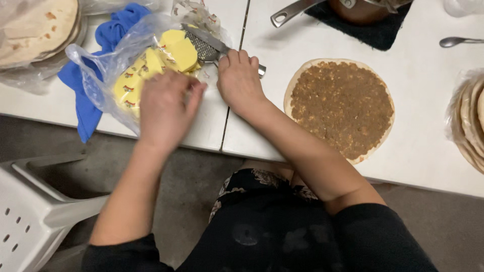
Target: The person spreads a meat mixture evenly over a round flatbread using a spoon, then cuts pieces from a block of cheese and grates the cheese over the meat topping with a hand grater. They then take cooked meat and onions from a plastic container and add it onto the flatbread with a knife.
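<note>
While your left hand (165, 110) lies over the near edge of the clear plastic bag (103, 65), its fingers are curled down on the plastic, but you cannot tell from this view if they really pinch it. Inside the bag you see the yellow cheese (159, 63), one big block and some wrapped pieces, on the white table (433, 100) just in front of you. Your right hand (241, 80) is closed around the handle of the metal grater (206, 46), and the grater's flat blade touches the cheese block at the mouth of the bag. Behind the bag there is a blue cloth (83, 83). To the right of your right hand lies a round flatbread (340, 107) covered with brown minced topping, apart from the grater.
</note>
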The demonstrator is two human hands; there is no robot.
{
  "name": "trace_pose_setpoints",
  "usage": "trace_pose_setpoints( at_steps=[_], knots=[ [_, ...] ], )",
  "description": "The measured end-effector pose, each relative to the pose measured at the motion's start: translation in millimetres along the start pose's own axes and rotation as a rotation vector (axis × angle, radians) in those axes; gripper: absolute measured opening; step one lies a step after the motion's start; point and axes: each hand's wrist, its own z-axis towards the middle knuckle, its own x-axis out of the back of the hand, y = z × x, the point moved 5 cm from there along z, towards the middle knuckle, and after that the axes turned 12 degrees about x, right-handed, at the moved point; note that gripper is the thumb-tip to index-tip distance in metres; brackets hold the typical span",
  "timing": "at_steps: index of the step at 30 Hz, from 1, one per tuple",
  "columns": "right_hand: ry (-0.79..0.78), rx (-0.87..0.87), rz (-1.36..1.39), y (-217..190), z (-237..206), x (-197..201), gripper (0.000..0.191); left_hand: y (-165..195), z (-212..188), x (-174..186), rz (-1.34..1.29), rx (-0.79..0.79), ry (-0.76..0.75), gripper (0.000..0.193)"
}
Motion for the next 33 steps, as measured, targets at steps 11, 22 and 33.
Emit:
trace_pose_setpoints(
  at_steps=[11,22,33],
  knots=[
    [0.143,-0.223,0.575,14,3,3,0.017,-12,-28,-88,-0.996,0.676,-0.476,0.024],
    [-0.089,-0.535,0.876,35,-30,58,0.02,-34,-64,-13,-0.305,0.547,-0.092,0.013],
    [0.099,-0.51,1.115,52,-119,134,0.01,-11,-72,-44,0.009,0.302,0.1,0.015]
  ],
)
